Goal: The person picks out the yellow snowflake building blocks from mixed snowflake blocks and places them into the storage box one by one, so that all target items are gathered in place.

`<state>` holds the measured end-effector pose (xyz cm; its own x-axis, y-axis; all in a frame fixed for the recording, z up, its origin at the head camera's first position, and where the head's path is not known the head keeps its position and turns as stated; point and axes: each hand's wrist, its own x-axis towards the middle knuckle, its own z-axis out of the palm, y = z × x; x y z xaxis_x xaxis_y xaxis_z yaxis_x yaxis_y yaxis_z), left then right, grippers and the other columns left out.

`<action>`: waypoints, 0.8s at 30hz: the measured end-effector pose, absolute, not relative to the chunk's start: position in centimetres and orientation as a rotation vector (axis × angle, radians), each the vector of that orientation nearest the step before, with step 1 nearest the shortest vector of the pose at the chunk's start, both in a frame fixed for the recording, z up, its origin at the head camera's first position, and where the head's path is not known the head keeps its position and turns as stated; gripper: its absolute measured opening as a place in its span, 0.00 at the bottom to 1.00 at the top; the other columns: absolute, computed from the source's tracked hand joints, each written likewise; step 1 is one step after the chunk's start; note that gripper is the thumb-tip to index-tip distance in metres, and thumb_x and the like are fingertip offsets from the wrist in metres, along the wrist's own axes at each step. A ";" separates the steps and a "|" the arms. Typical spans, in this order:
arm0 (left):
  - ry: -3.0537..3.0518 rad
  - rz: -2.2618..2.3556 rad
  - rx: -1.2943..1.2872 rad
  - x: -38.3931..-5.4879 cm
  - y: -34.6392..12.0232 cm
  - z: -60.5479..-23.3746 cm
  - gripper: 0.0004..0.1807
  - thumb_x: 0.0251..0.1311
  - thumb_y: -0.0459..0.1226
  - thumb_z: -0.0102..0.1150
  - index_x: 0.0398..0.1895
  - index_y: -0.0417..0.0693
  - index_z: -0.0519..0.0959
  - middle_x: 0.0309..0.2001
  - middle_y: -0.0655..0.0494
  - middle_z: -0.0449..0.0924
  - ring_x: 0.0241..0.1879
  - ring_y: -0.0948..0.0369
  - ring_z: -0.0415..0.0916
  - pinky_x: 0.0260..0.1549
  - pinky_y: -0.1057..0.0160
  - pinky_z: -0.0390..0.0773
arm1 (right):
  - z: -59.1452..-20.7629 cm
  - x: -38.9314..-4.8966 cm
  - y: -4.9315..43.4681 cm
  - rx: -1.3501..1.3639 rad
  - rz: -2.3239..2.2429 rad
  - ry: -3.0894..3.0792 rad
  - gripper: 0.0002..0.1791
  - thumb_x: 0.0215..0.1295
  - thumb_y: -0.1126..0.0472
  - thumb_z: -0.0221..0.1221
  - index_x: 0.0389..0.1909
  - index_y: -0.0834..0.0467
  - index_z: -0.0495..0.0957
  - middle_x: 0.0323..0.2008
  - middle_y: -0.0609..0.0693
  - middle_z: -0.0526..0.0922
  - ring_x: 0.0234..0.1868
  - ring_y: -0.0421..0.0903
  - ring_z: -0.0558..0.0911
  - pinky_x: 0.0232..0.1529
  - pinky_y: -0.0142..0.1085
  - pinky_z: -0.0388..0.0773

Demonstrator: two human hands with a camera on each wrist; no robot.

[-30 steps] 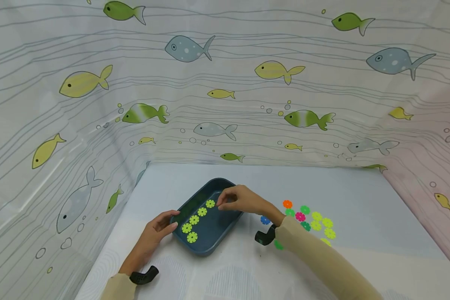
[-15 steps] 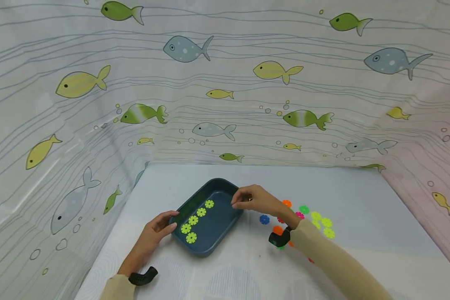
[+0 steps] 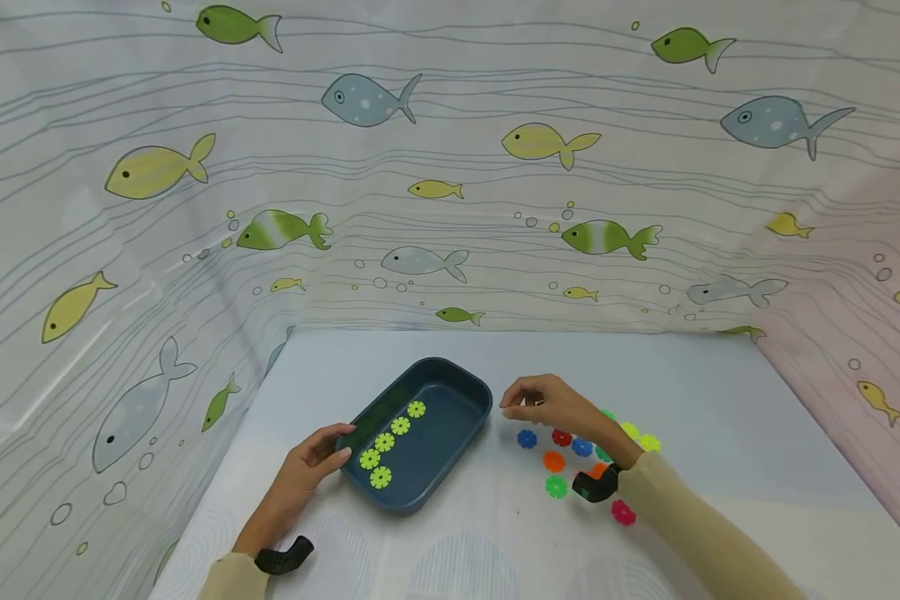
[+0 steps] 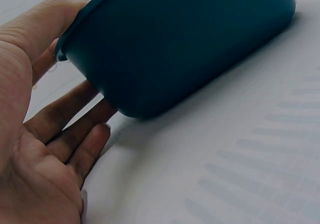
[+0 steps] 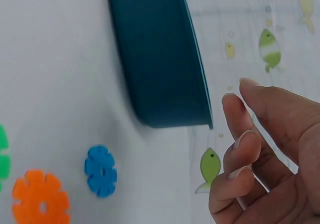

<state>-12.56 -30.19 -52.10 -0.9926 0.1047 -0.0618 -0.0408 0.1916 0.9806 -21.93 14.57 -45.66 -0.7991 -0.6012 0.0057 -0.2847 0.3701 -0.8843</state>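
Observation:
A dark blue tray (image 3: 435, 454) lies at a slant on the white table, with several yellow-green flower-shaped discs (image 3: 385, 442) along its left side. My left hand (image 3: 305, 471) holds the tray's near left corner. In the left wrist view, its thumb presses the tray's rim and other fingers (image 4: 75, 126) reach under and against the wall. Just right of the tray, above the table, hovers my right hand (image 3: 551, 402). Its fingers are loosely bent, and nothing shows between thumb and fingertips (image 5: 248, 83). Below it lies a blue flower-shaped disc (image 3: 527, 439).
More discs lie scattered right of the tray, among them an orange one (image 3: 554, 461), a green one (image 3: 557, 486) and a pink one (image 3: 624, 512). The right forearm hides some. Fish-printed sheeting (image 3: 495, 208) walls the table's back and sides.
My right hand has moved right, out from over the tray to beside it. The left hand stays at the corner, and the discs inside the tray have not shifted.

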 end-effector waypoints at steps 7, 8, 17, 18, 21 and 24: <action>2.318 1.937 0.062 -12.6 -30.2 -52.1 0.27 0.70 0.42 0.65 0.69 0.49 0.73 0.74 0.50 0.64 0.77 0.49 0.52 0.58 0.76 0.69 | -46.0 -21.2 17.2 -0.663 -1.394 2.360 0.17 0.69 0.48 0.67 0.47 0.57 0.85 0.44 0.47 0.85 0.44 0.54 0.81 0.44 0.45 0.82; 2.317 1.940 0.067 -12.6 -30.2 -52.1 0.27 0.70 0.42 0.65 0.69 0.48 0.73 0.74 0.50 0.64 0.78 0.49 0.52 0.58 0.76 0.69 | -46.2 -21.1 17.6 -0.645 -1.394 2.366 0.17 0.69 0.48 0.67 0.47 0.57 0.85 0.44 0.47 0.85 0.44 0.56 0.81 0.42 0.46 0.83; 2.306 1.947 0.082 -12.5 -30.3 -52.0 0.27 0.71 0.42 0.64 0.70 0.48 0.72 0.73 0.52 0.65 0.78 0.49 0.50 0.59 0.77 0.67 | -47.9 -20.4 21.4 -0.494 -1.443 2.376 0.17 0.69 0.48 0.68 0.48 0.56 0.84 0.44 0.51 0.84 0.46 0.59 0.81 0.39 0.44 0.83; 2.304 1.948 0.082 -12.5 -30.3 -52.0 0.27 0.70 0.42 0.64 0.70 0.48 0.72 0.73 0.52 0.65 0.78 0.49 0.49 0.59 0.77 0.67 | -48.0 -20.3 21.7 -0.482 -1.443 2.381 0.17 0.69 0.48 0.67 0.48 0.57 0.84 0.44 0.52 0.84 0.45 0.59 0.81 0.38 0.44 0.83; 2.299 1.951 0.083 -12.4 -30.3 -51.9 0.27 0.71 0.41 0.64 0.70 0.47 0.72 0.74 0.52 0.65 0.78 0.49 0.49 0.59 0.77 0.67 | -48.2 -19.8 22.7 -0.444 -1.430 2.409 0.17 0.69 0.48 0.68 0.48 0.56 0.84 0.43 0.52 0.83 0.44 0.58 0.81 0.37 0.46 0.84; 2.299 1.955 0.085 -12.4 -30.2 -51.9 0.27 0.71 0.41 0.64 0.70 0.47 0.72 0.73 0.52 0.65 0.78 0.49 0.49 0.59 0.77 0.67 | -48.4 -19.5 23.6 -0.401 -1.413 2.445 0.16 0.68 0.48 0.68 0.47 0.55 0.85 0.43 0.53 0.83 0.43 0.56 0.80 0.38 0.45 0.85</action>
<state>-12.42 -30.24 -51.91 -0.9910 0.1216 -0.0569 -0.0366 0.1627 0.9860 -19.48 23.61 -48.40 -0.9198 -0.3772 -0.1083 -0.0945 0.4807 -0.8718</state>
